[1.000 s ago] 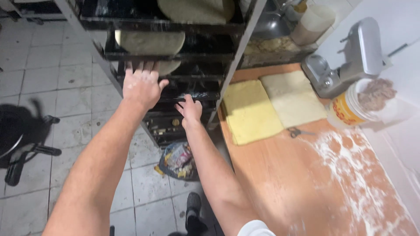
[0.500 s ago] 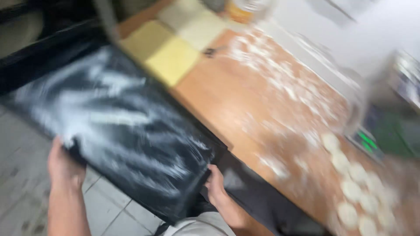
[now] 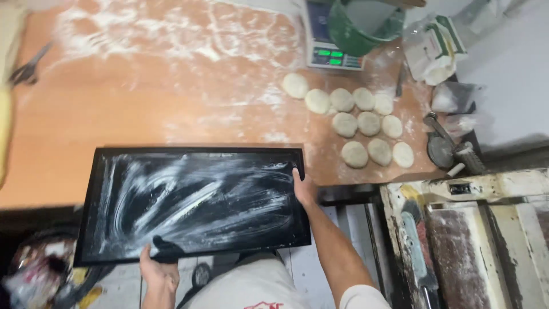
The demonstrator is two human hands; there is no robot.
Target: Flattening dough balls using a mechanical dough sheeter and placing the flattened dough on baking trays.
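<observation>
Flour-dusted orange worktop (image 3: 143,91) fills the upper part of the view, with a scale (image 3: 326,40) and a green bucket (image 3: 366,26) at its far edge and a cluster of round dough pieces (image 3: 366,123) laid out in rows to the right. A bag (image 3: 437,48) and smaller plastic packets sit beyond the dough, and a worn white machine (image 3: 474,229) stands at the lower right. Scissors (image 3: 26,68) lie at the far left.

Step in hand, as judged: a black baking tray (image 3: 194,200), streaked with flour, is being carried level to the near edge of the worktop. Its far long side overlaps the table edge; its near side hangs out over the floor, so it is not yet fully set down.

Left hand (image 3: 159,269): at the near long rim, left of centre, fingers curled around the edge and grasping it, thumb on top.

Right hand (image 3: 304,189): at the right short rim, fingers closed on the edge, thumb over the lip. Forearm runs back and down toward the body, elbow bent.

Next move, as judged, calls for sliding or lowering the tray fully onto bare table, keeping it flat and well short of the dough pieces just beside its right end, before either grip is released.
</observation>
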